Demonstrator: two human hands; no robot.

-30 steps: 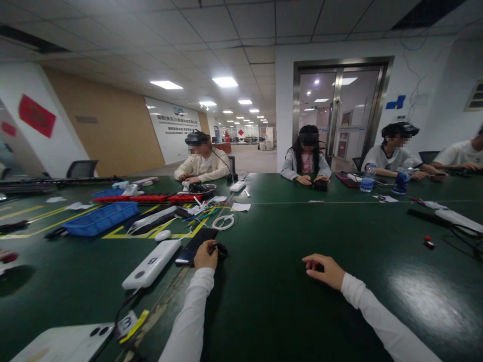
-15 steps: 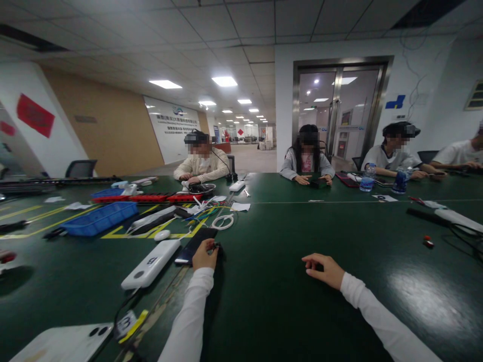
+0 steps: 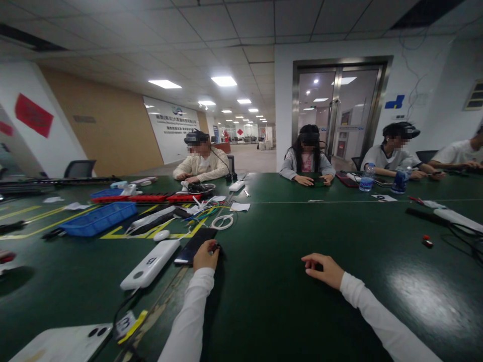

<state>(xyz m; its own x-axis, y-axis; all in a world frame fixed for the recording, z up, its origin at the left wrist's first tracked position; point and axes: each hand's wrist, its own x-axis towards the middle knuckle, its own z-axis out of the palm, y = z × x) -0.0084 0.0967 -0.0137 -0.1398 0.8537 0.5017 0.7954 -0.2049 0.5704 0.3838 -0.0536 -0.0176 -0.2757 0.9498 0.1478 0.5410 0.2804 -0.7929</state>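
Note:
My left hand (image 3: 206, 255) is closed, thumb and fingers pinched on a small dark object (image 3: 216, 247), too small and too covered to name. It is just over the near right edge of a dark, flat, phone-like slab (image 3: 196, 245). A white power bank (image 3: 151, 265) with a cable lies to its left. Over the green table (image 3: 264, 301), my right hand (image 3: 325, 270) is held with fingers loosely bent and the thumb apart. Nothing shows in it.
Left of centre lie a blue basket (image 3: 100, 218), red strips (image 3: 151, 198), a coiled white cable (image 3: 222, 221) and tangled wires. A white phone (image 3: 62, 343) is at the near left. Water bottles (image 3: 367, 178) and a small red item (image 3: 427, 241) are on the right. Several people sit opposite.

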